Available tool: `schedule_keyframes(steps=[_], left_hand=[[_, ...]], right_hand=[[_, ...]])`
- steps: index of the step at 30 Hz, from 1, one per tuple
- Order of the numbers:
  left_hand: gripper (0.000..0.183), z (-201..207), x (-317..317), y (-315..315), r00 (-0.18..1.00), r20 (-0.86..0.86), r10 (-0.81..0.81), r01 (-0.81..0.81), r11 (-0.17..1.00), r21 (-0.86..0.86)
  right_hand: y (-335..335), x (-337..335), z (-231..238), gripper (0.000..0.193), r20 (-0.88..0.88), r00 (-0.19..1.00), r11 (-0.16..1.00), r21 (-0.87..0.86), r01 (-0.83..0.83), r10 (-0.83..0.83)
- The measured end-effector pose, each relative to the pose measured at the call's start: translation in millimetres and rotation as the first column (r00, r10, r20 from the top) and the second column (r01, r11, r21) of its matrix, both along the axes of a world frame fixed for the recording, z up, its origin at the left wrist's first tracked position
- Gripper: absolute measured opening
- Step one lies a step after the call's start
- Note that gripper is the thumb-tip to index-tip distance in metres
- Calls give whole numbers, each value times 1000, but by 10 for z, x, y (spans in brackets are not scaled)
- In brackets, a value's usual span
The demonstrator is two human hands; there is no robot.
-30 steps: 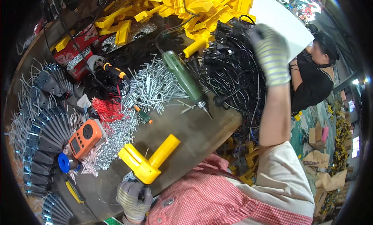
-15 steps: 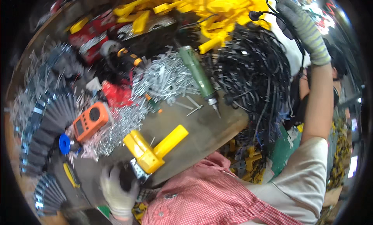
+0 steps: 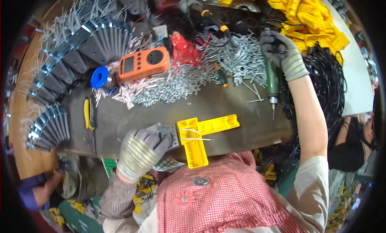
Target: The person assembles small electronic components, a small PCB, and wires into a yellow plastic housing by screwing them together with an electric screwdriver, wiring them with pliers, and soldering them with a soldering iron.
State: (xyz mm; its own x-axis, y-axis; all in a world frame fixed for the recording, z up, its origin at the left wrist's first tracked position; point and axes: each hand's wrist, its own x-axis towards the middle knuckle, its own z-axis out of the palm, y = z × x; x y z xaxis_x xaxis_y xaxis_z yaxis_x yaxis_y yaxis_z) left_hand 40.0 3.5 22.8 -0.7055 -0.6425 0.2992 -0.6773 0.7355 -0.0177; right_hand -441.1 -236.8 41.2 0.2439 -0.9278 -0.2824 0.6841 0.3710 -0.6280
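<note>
Single head-worn fisheye view, looking down, close above the hands (image 3: pixel 140 151) (image 3: pixel 282 54) and workbench (image 3: pixel 257 132)

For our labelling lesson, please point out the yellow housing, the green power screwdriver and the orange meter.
Yellow housing (image 3: pixel 194 149), head view: on its main body.
Green power screwdriver (image 3: pixel 272 79), head view: on its green barrel.
Orange meter (image 3: pixel 146 68), head view: on its front face.
</note>
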Motion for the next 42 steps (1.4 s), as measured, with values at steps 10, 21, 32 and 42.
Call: schedule_keyframes(steps=[10, 21, 32, 42], left_hand=[[42, -337, 426, -578, 734, -294, 612, -649, 760, -39], [39, -399, 405, -581, 575, -507, 643, -247, 727, 641], [19, -266, 443, -547, 909, -258, 327, -329, 944, 37], [19, -69, 366, -790, 963, -28, 267, -262, 957, 127]], right_hand=[[883, 588, -22, 56, -385, -386, 545, -573, -611, -838], [2027, 121, -87, 82, -791, -484, 860, -100, -501, -374], [1721, 135, 234, 58, -898, 130, 799, -434, -415, -420], [1311, 231, 1063, 38, -880, -297, 584, 28, -812, -370]])
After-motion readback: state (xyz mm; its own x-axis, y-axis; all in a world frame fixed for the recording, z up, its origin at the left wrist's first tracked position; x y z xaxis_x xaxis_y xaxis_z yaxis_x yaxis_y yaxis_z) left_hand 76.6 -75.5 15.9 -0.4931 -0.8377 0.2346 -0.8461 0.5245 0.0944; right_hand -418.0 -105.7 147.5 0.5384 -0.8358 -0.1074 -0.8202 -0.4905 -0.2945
